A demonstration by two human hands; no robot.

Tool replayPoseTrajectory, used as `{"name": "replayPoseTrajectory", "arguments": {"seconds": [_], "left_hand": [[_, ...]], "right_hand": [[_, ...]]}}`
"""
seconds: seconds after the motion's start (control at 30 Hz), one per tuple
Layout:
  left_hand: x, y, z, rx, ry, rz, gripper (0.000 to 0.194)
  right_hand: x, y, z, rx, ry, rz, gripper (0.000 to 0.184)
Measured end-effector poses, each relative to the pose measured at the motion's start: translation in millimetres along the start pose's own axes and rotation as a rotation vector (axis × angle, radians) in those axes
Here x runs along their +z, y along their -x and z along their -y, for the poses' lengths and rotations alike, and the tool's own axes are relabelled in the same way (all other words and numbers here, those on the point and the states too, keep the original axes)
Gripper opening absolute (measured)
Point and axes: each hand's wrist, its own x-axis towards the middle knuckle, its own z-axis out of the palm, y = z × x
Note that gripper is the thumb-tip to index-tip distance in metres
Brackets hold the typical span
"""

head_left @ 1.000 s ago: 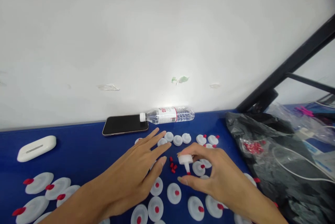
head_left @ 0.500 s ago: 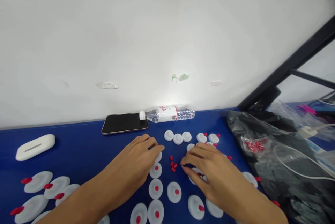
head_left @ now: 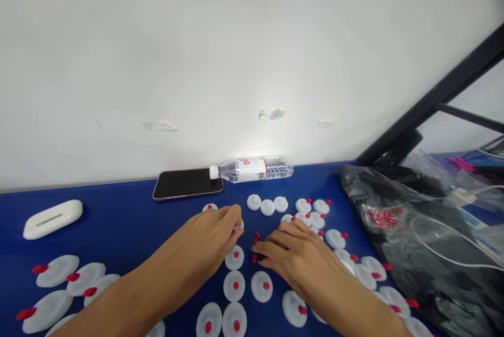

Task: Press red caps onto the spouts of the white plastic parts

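My left hand [head_left: 214,234] is closed, thumb and forefinger pinching the edge of a white plastic disc [head_left: 238,225] with a bare central stub; the rest of it is hidden by the fingers. Small red caps [head_left: 257,235] lie loose between my hands. Over them is my right hand [head_left: 287,250], its thumb and forefinger closing round one red cap [head_left: 254,259]. Below, a column of white discs [head_left: 234,285] carries red caps at their centres. Three plain white discs [head_left: 268,208] sit in front of the bottle.
A clear bottle [head_left: 252,169] lies along the wall, its cap over the phone [head_left: 185,185]. A white case [head_left: 53,220] is at left. More capped discs [head_left: 57,272] spread left and right. A dark plastic bag [head_left: 409,232] with a packet of red caps [head_left: 384,218] covers the right side.
My right hand has moved left onto the loose red caps, uncovering discs on the right. My left hand has shifted slightly and now has a white disc raised at its fingertips.
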Motion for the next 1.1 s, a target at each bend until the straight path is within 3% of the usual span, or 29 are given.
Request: {"name": "replayPoseTrajectory", "arguments": {"seconds": [0.13,0.27,0.4,0.53,0.63,0.9,1.0,1.1], "left_hand": [[0.6,-3.0,1.7,0.04,0.103,-0.054,0.014],[1.2,-6.5,0.0,0.086,0.134,-0.157,0.027],[-3.7,-5.5,-9.1,0.03,0.171,-0.198,0.027],[-11.4,-4.5,-18.0,-0.002,0.231,-0.153,0.022],[-14.6,-4.0,-21.9,-0.004,0.309,-0.142,0.019],[-18.4,-1.9,-34.5,-0.04,0.576,-0.123,0.02],[-18.5,-2.7,-39.6,-0.168,0.739,-0.101,0.02],[-20.2,-1.7,-43.2,-0.346,0.897,-0.034,0.035]], "right_hand": [[-4.2,0.3,2.6,-0.019,-0.034,0.103,0.02],[-5.4,-0.9,2.8,-0.023,-0.052,0.118,0.015],[-16.3,-3.9,6.7,0.081,-0.242,-0.025,0.018],[-29.2,-5.6,10.8,0.118,-0.434,-0.305,0.03],[-31.9,-5.1,12.6,0.117,-0.543,-0.456,0.025],[-29.6,-4.0,13.9,0.087,-0.525,-0.551,0.024],[-30.0,-4.7,13.5,0.069,-0.525,-0.527,0.023],[-30.8,-5.4,15.4,0.046,-0.54,-0.519,0.022]]}}
